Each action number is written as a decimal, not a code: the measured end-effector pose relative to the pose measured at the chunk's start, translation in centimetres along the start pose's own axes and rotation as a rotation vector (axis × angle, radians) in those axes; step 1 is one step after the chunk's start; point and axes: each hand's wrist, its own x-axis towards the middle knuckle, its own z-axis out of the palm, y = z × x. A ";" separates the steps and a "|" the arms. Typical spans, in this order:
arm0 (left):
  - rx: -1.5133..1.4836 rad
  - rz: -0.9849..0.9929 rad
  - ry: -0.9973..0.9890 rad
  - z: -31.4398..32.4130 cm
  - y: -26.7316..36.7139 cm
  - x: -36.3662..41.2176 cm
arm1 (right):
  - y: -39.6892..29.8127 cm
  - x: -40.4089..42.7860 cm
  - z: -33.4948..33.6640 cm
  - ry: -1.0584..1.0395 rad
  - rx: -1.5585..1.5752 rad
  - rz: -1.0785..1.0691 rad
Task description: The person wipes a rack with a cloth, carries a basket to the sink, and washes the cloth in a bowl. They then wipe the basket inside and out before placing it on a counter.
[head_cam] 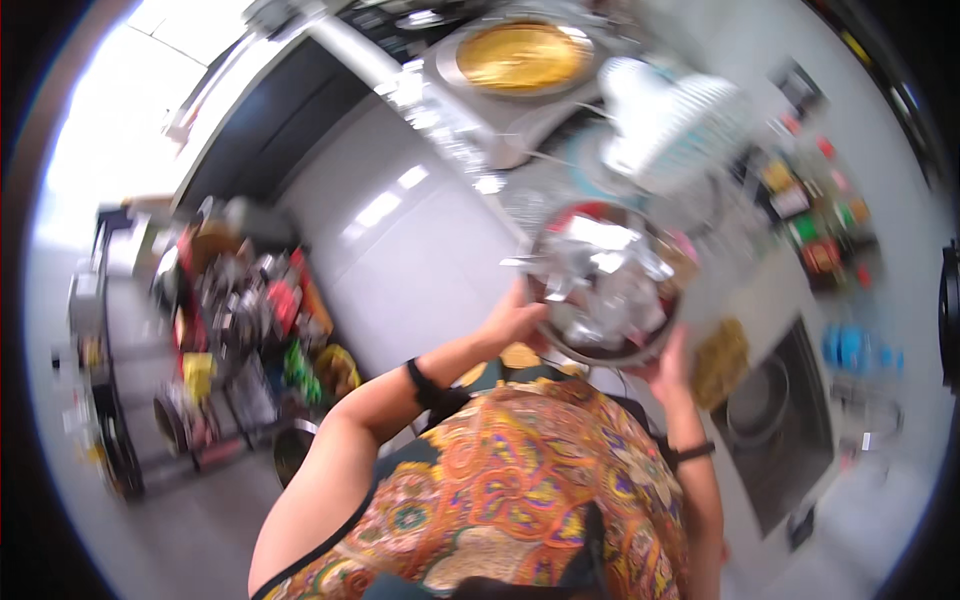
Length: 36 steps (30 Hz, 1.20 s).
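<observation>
Between my two hands is a round metal bowl [559,349], gripped by its sides in front of my body. Crumpled shiny clear plastic [600,277], blurred by motion, fills much of it, and something red shows at its far rim. My left hand [523,321] clasps the near left side, the thumb against the wall. On the near right side my right hand [667,364] supports it from below and beside. The fingers under the bowl are hidden.
A grey counter runs along the right, bearing an induction cooktop [780,427], a brown sponge-like block [721,364], several bottles [825,217] and a white basket [675,127]. A pan of yellow food [525,56] sits at the far end. A loaded rack [240,300] stands left on the tiled floor [405,247].
</observation>
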 end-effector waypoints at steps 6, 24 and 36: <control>0.186 -0.036 0.132 0.5 -1.2 -0.2 | 0.4 -0.5 -0.8 -0.048 -0.289 -0.012; 0.282 -0.001 0.072 -1.6 -6.0 2.8 | -0.2 1.7 -2.0 0.007 -0.229 0.205; 0.258 -0.165 0.053 -2.1 -3.2 3.4 | -1.3 0.6 -1.1 -0.075 -0.179 0.264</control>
